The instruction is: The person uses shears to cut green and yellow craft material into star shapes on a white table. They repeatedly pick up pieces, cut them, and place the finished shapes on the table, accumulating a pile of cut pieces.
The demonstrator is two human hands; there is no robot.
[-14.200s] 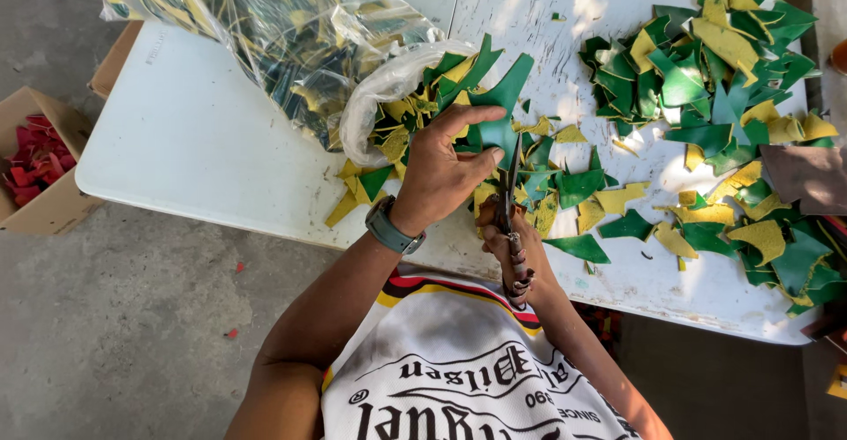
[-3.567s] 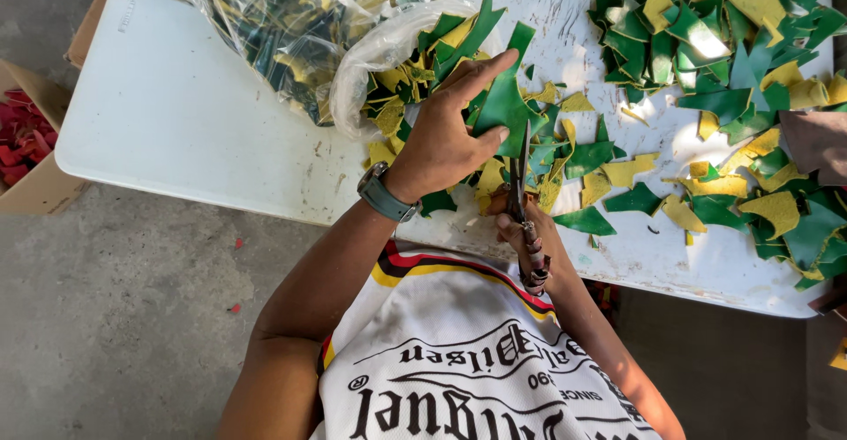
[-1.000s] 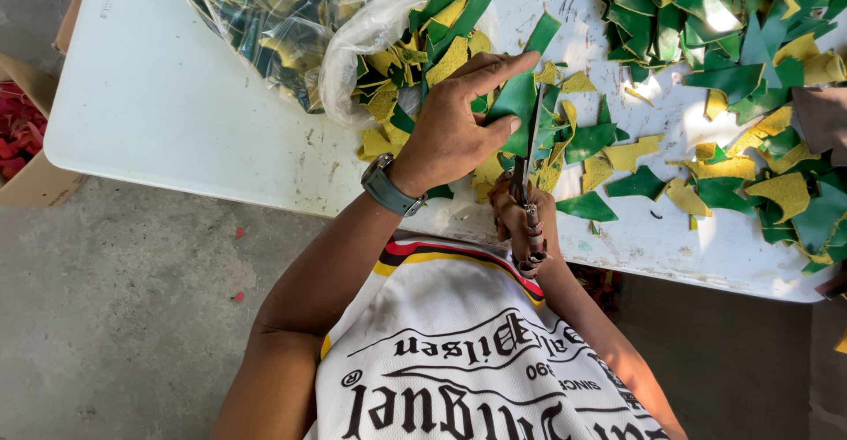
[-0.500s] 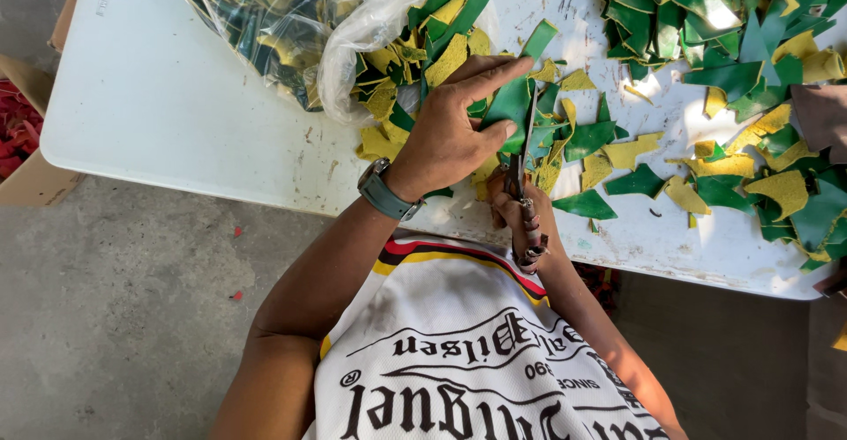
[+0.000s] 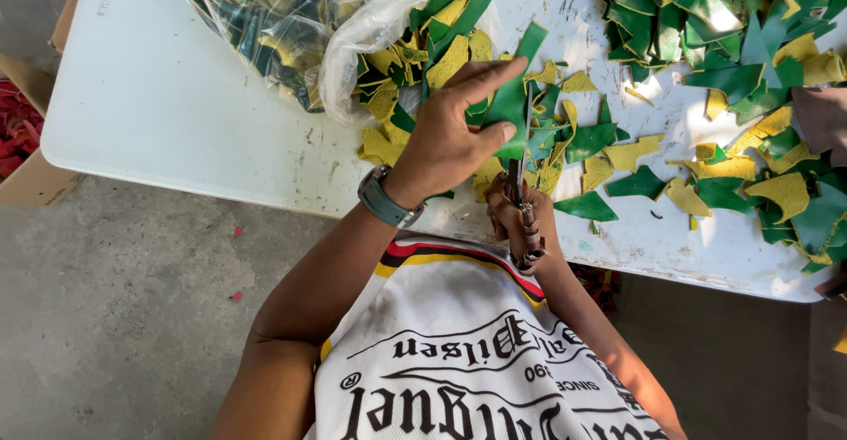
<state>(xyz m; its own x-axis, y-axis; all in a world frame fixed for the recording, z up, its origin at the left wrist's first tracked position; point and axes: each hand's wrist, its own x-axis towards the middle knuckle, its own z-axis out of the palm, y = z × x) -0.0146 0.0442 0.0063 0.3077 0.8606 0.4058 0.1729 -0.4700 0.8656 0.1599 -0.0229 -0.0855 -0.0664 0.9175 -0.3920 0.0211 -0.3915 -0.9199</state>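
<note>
Cutting scraps at our white plastic table (image 5: 176,131).
Our left hand (image 5: 450,135) pinches a green leather-like scrap (image 5: 512,105); our right hand (image 5: 520,219), just below, grips dark-handled scissors (image 5: 522,210).

Left hand (image 5: 450,140) holds a green scrap (image 5: 512,105); right hand (image 5: 520,219) apparently grips scissors (image 5: 522,215).

bag (image 5: 353,25) on table (image 5: 176,113) left | scraps pile (image 5: 732,34) right | box (image 5: 35,175) left of table

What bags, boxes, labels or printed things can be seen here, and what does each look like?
Plastic bag: clear, crumpled, at the table's far left, stuffed with green and yellow scraps, mouth open toward the left hand.
Cardboard box: brown, on the floor at the left edge, red pieces inside.
Shirt: white, black lettering, worn by the person.
No signs or screens.
</note>
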